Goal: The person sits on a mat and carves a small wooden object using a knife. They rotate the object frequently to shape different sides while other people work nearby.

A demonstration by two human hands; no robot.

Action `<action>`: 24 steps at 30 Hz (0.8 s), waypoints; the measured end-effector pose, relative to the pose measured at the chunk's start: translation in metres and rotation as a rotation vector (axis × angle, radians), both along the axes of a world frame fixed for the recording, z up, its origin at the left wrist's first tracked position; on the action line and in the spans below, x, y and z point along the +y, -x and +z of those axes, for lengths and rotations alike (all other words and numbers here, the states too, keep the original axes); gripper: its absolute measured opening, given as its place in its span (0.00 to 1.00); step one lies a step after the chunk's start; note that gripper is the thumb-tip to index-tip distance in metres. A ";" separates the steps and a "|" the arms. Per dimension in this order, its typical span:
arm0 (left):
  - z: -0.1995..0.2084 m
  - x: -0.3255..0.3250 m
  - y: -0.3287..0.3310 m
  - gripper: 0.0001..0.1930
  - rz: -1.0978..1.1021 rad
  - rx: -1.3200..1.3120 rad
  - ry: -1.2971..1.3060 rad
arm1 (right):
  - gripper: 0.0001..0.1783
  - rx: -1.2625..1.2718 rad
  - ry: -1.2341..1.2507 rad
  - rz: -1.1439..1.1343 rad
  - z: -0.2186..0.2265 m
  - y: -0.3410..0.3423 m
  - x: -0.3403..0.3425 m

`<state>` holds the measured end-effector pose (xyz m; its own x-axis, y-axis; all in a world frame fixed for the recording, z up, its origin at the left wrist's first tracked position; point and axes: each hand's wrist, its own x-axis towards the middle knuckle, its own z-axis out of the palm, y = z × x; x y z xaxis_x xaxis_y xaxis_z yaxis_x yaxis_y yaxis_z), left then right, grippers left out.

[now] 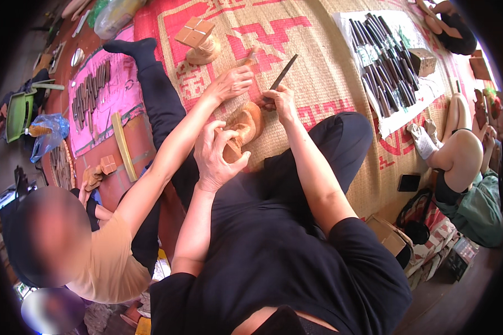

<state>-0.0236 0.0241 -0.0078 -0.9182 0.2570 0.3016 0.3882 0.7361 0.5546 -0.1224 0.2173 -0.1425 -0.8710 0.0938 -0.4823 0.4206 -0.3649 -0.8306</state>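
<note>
Over my lap, my left hand [217, 159] curves its fingers and thumb around a rounded, orange-brown wood carving [248, 127]. Its exact shape is partly hidden by the hand. My right hand [282, 103] is closed on a dark, narrow carving tool [285, 71], beside the carving's upper right side. One end of the tool points up and away; the other end is hidden in the hand. From the left, a co-worker's hand [231, 84] reaches across just beyond the carving, near a small brownish object [252, 54] too blurred to name.
A wooden block [195, 32] tops a pale wooden stand [204, 51] on the patterned mat [313, 58]. Dark tools [383, 67] lie on white sheeting at right; more [91, 92] lie on pink cloth at left. A co-worker [103, 251] sits close on my left.
</note>
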 end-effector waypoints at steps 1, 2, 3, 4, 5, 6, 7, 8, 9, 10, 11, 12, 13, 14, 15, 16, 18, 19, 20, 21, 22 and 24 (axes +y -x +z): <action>0.000 0.000 0.001 0.24 0.000 -0.002 -0.003 | 0.06 0.004 -0.019 0.043 -0.001 0.002 0.002; 0.000 0.000 -0.001 0.23 0.009 -0.010 -0.006 | 0.06 0.030 -0.006 0.080 0.012 0.000 -0.003; 0.000 0.000 -0.002 0.23 0.018 -0.018 -0.008 | 0.07 0.057 0.007 0.117 0.025 -0.003 -0.011; 0.000 0.000 -0.001 0.24 0.010 -0.008 -0.009 | 0.06 0.059 -0.059 0.182 0.020 -0.003 -0.015; 0.001 0.002 0.000 0.24 0.002 0.003 -0.010 | 0.07 0.040 -0.137 0.253 0.016 -0.007 -0.015; 0.002 0.004 0.001 0.24 -0.006 0.013 -0.010 | 0.06 0.035 -0.121 0.263 0.012 -0.008 -0.013; 0.003 0.004 0.002 0.24 -0.014 0.011 0.001 | 0.06 0.030 -0.100 0.271 0.009 -0.009 -0.011; 0.003 0.006 0.002 0.24 -0.023 0.008 0.013 | 0.06 -0.006 -0.110 0.213 0.000 -0.007 -0.010; 0.004 0.006 0.002 0.24 -0.032 0.005 0.024 | 0.06 -0.043 -0.119 0.155 -0.010 -0.001 -0.007; 0.003 0.006 0.001 0.25 -0.030 0.011 0.030 | 0.06 -0.077 -0.130 0.098 -0.007 0.003 -0.006; 0.002 0.004 0.000 0.25 -0.029 0.017 0.036 | 0.07 -0.063 -0.072 0.086 0.000 0.003 -0.002; 0.001 0.003 0.000 0.25 -0.028 0.023 0.041 | 0.07 -0.050 -0.061 0.116 -0.002 0.004 -0.002; 0.001 0.003 -0.001 0.25 -0.018 0.013 0.037 | 0.07 -0.041 -0.052 0.149 0.004 0.004 -0.002; 0.001 0.003 -0.001 0.25 -0.006 0.003 0.033 | 0.06 0.005 -0.053 0.180 0.009 0.003 -0.005; 0.001 0.003 -0.001 0.25 0.005 -0.008 0.029 | 0.06 0.051 -0.055 0.211 0.015 0.001 -0.010; 0.003 0.004 0.001 0.25 0.000 0.000 0.022 | 0.07 0.037 -0.092 0.274 0.012 -0.002 -0.013; 0.003 0.006 0.000 0.24 -0.004 0.013 0.023 | 0.07 0.047 -0.119 0.304 0.009 -0.004 -0.012; 0.003 0.006 0.001 0.24 -0.008 0.023 0.024 | 0.07 0.054 -0.131 0.317 0.008 -0.005 -0.013; 0.003 0.006 0.001 0.24 -0.015 0.020 0.027 | 0.05 0.073 -0.057 0.205 0.012 -0.004 -0.015; 0.003 0.006 0.001 0.25 -0.021 0.018 0.029 | 0.05 0.034 -0.063 0.167 0.006 -0.002 -0.012; 0.002 0.006 0.002 0.25 -0.027 0.019 0.031 | 0.06 -0.001 -0.069 0.130 0.001 0.004 -0.005; 0.000 0.003 0.000 0.25 -0.006 0.005 0.024 | 0.04 -0.050 -0.068 0.074 -0.008 0.008 0.005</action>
<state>-0.0234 0.0276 -0.0078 -0.9151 0.2698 0.2996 0.3953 0.7468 0.5349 -0.1308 0.2219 -0.1509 -0.8515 0.0640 -0.5204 0.4863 -0.2748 -0.8295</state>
